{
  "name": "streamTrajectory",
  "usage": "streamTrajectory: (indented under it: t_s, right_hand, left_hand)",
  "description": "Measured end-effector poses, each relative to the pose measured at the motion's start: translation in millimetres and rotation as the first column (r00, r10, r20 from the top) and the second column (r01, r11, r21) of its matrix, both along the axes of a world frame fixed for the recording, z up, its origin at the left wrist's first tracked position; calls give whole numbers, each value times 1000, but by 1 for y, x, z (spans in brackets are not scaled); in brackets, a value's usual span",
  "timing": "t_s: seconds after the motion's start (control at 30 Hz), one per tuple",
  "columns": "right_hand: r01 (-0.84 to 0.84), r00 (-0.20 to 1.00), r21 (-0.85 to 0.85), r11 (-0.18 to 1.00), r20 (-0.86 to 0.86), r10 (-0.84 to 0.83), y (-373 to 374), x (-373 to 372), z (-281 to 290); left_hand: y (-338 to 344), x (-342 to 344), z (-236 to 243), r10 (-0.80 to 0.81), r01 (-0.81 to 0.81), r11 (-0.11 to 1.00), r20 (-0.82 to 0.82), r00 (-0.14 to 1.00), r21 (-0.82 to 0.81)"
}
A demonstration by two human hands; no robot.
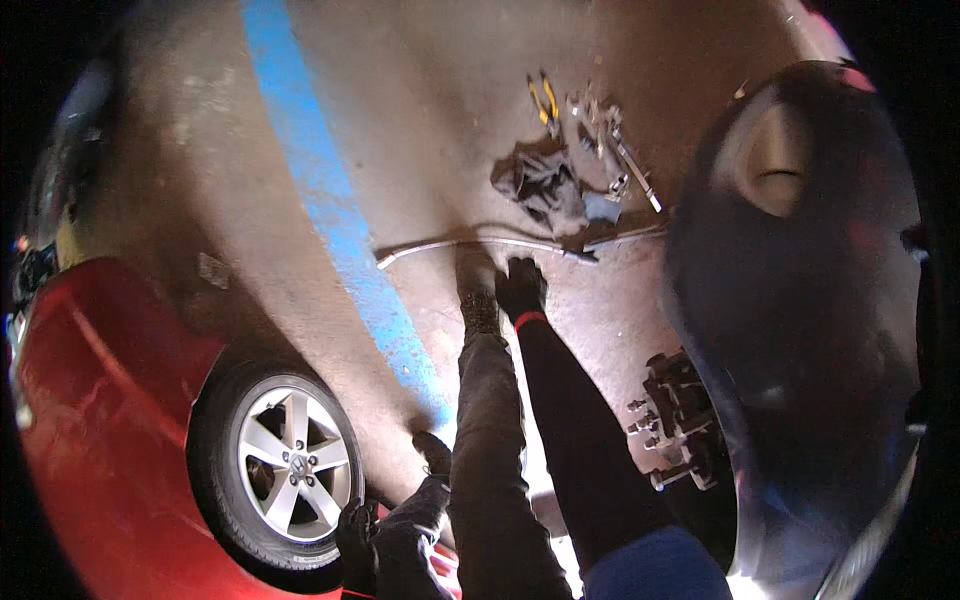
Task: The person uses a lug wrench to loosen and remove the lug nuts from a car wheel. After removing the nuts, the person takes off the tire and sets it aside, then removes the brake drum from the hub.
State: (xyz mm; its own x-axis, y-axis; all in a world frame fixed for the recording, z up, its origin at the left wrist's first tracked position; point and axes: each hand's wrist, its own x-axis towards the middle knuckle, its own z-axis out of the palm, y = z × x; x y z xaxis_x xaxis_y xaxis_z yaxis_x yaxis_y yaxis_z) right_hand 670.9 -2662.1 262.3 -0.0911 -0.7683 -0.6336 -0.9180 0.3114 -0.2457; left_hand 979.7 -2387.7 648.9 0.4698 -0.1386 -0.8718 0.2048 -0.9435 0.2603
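Note:
My right hand [522, 288], in a black glove with a red band at the cuff, reaches forward low over the concrete floor beside my boot [475, 277]. Just beyond its fingertips lies a long, thin, curved silver bar or hose [470, 242] with a dark end. Its fingers look short and dark from above, so their grip is unclear. My left hand [357, 535], also black-gloved, is low by the tyre [225, 470] of the silver five-spoke wheel [297, 462]. Dark clothing hides most of its fingers, and whether it touches the tyre cannot be made out.
Beyond the bar lie a crumpled dark cloth [545, 185], yellow-handled pliers [543, 102], a silver ratchet-like tool [637, 175] and small metal parts [590, 110]. A red car body [110, 420] stands left. Under a dark fender [800, 330] at right shows a wheel hub with studs [680, 410].

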Motion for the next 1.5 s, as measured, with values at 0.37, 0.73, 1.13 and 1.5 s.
streamTrajectory:
  t_s: [0.37, 0.73, 1.13, 1.5]
  right_hand:
    - [-359, 932, -176, 917, -7, 363, -64, -27, -90]
    - [439, 876, -400, 805, -7, -482, -103, -137, -76]
    - [912, 398, 83, 401, 48, -916, -35, -262, -190]
    - [944, -325, 64, -323, 333, -885, 39, -101, 26]
  left_hand:
    - [-137, -57, -105, -242, 247, 965, -62, 968, 91]
    - [-135, -53, -113, -66, 75, 987, -71, 995, 139]
    - [-60, 2, -107, -42, 60, 925, -56, 998, 374]
    - [-105, 31, 4, -266, 268, 962, -42, 963, 55]
